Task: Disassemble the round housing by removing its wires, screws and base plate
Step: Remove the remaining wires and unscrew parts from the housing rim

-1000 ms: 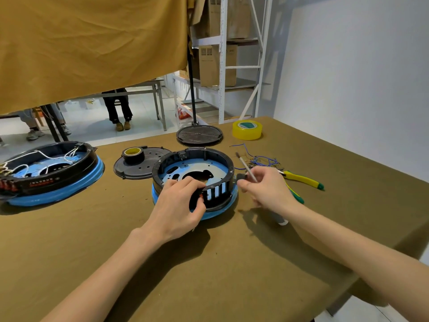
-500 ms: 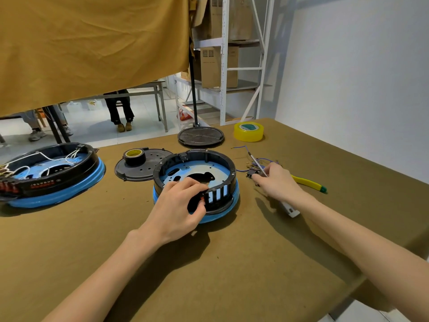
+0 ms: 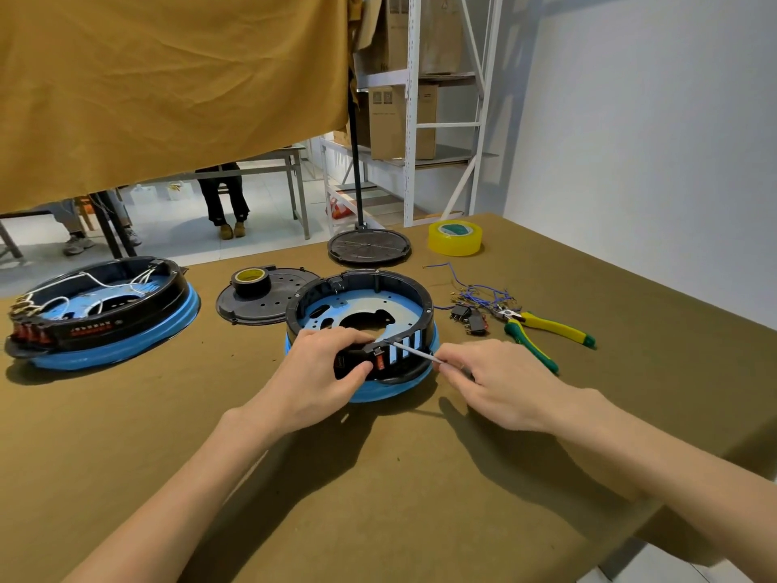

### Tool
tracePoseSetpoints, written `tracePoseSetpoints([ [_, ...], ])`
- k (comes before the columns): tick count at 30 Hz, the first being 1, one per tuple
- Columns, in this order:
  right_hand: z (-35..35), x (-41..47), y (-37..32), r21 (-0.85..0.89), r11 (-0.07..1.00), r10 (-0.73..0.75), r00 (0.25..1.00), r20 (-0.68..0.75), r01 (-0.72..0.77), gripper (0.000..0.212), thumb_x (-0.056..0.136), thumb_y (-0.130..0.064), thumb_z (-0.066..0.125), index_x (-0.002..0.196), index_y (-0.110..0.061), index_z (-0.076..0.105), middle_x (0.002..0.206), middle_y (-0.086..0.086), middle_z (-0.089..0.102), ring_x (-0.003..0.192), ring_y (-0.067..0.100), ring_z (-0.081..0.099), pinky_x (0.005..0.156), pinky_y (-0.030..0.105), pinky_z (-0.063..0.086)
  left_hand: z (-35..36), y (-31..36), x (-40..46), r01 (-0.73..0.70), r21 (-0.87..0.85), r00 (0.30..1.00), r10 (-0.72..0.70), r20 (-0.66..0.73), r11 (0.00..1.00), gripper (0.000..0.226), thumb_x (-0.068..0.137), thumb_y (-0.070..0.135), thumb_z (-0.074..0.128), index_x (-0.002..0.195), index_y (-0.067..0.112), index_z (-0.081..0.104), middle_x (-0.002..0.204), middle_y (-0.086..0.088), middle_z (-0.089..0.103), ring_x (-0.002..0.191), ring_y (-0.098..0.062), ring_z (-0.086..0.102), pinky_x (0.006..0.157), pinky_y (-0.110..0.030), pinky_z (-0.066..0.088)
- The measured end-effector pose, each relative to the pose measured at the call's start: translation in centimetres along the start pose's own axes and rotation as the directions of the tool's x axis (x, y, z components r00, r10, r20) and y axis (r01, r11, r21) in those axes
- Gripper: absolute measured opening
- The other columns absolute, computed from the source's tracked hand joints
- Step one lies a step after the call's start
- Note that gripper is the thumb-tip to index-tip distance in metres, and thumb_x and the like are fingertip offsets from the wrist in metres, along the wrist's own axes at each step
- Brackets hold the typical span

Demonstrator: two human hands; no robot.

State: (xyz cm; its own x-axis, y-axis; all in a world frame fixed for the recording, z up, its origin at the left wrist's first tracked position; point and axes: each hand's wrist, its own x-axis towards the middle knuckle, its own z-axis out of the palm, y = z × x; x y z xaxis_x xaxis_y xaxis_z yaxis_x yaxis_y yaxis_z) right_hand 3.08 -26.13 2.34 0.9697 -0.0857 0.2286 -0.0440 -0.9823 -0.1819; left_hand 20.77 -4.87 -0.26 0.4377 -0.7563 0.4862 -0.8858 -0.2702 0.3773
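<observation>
Centrally on the table (image 3: 420, 477), the round housing (image 3: 360, 314) sits with the left hand (image 3: 313, 378) gripping its near wall, fingers curled over the rim. Just right, the right hand (image 3: 498, 382) pinches a thin screwdriver (image 3: 410, 351), tip at that wall; its handle is hidden by the hand, and the loose wires (image 3: 479, 293) farther right are hard to make out.

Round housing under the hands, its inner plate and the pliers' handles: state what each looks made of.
Round housing: wall looks like black moulded plastic, smooth with a slight sheen. Inner plate: probably sheet metal under a blue film, flat with punched holes. Pliers: handles seem rubber or plastic sleeves, yellow and green, matte.
</observation>
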Motion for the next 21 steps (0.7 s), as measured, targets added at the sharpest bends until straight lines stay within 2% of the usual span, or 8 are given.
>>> tracePoseSetpoints([
  [2,-0.2,0.1,0.8,-0.083,0.996,-0.028,1.0,0.003,0.028,0.024,0.107,-0.042,0.034,0.103,-0.035,0.057,0.081,-0.01,0.056,0.072,0.009,0.055,0.063,0.034,0.049,-0.2,-0.1,0.0,0.007,-0.02,1.0,-0.007,0.0,1.0,0.04,0.096,0.033,0.066,0.136,0.03,0.061,0.124,0.017,0.068,0.108,0.016,0.048,0.108,-0.032,0.034],
  [7,0.0,0.2,1.9,-0.166,0.983,-0.085,0.996,-0.021,0.081,0.027,0.106,-0.046,0.031,0.11,-0.042,0.057,0.082,-0.013,0.045,0.071,0.009,0.052,0.057,0.026,0.04,-0.6,0.0,0.2,0.019,-0.023,0.998,-0.018,0.058,1.0,0.043,0.099,0.034,0.063,0.141,0.032,0.059,0.123,0.016,0.068,0.116,0.001,0.054,0.11,-0.038,0.032],
  [11,0.2,0.8,2.1,-0.181,0.978,-0.112,0.993,-0.049,0.102,0.034,0.104,-0.049,0.026,0.114,-0.042,0.058,0.081,-0.013,0.044,0.067,0.008,0.05,0.054,0.022,0.033,-0.7,0.1,0.3,0.046,-0.05,0.997,-0.043,0.066,0.998,0.039,0.098,0.032,0.065,0.137,0.031,0.063,0.122,0.018,0.069,0.114,0.002,0.055,0.11,-0.04,0.033],
  [14,0.1,1.2,2.0,-0.202,0.971,-0.143,0.986,-0.081,0.125,0.042,0.102,-0.053,0.021,0.112,-0.041,0.06,0.08,-0.014,0.044,0.063,0.007,0.048,0.052,0.023,0.035,-0.5,0.1,0.4,0.057,-0.088,0.998,-0.055,0.035,0.994,0.032,0.096,0.035,0.066,0.127,0.029,0.068,0.11,0.022,0.067,0.107,0.011,0.053,0.105,-0.035,0.035],
  [16,-0.1,1.5,1.8,-0.247,0.958,-0.171,0.981,-0.096,0.143,0.047,0.102,-0.055,0.018,0.106,-0.039,0.062,0.078,-0.013,0.044,0.06,0.008,0.048,0.05,0.025,0.039,-0.4,0.1,0.4,0.06,-0.109,0.998,-0.057,0.029,0.992,0.035,0.092,0.045,0.064,0.123,0.03,0.07,0.105,0.024,0.065,0.106,0.015,0.051,0.1,-0.031,0.034],
  [18,-0.3,2.2,1.6,-0.332,0.931,-0.204,0.972,-0.117,0.156,0.055,0.103,-0.058,0.014,0.092,-0.035,0.063,0.073,-0.012,0.045,0.056,0.007,0.048,0.049,0.024,0.04,-0.3,0.2,0.3,0.058,-0.096,0.998,-0.056,0.027,0.994,0.041,0.089,0.053,0.062,0.122,0.03,0.07,0.105,0.022,0.067,0.102,0.011,0.054,0.098,-0.03,0.034],
  [21,-0.6,3.6,0.9,-0.384,0.921,-0.192,0.935,-0.298,0.067,0.062,0.106,-0.055,0.021,0.065,-0.026,0.057,0.057,-0.01,0.046,0.045,0.008,0.044,0.042,0.027,0.037,-0.1,0.2,0.3,0.042,-0.068,0.999,-0.041,0.004,0.997,0.036,0.092,0.05,0.068,0.122,0.03,0.07,0.108,0.018,0.07,0.099,0.011,0.054,0.094,-0.029,0.034],
])
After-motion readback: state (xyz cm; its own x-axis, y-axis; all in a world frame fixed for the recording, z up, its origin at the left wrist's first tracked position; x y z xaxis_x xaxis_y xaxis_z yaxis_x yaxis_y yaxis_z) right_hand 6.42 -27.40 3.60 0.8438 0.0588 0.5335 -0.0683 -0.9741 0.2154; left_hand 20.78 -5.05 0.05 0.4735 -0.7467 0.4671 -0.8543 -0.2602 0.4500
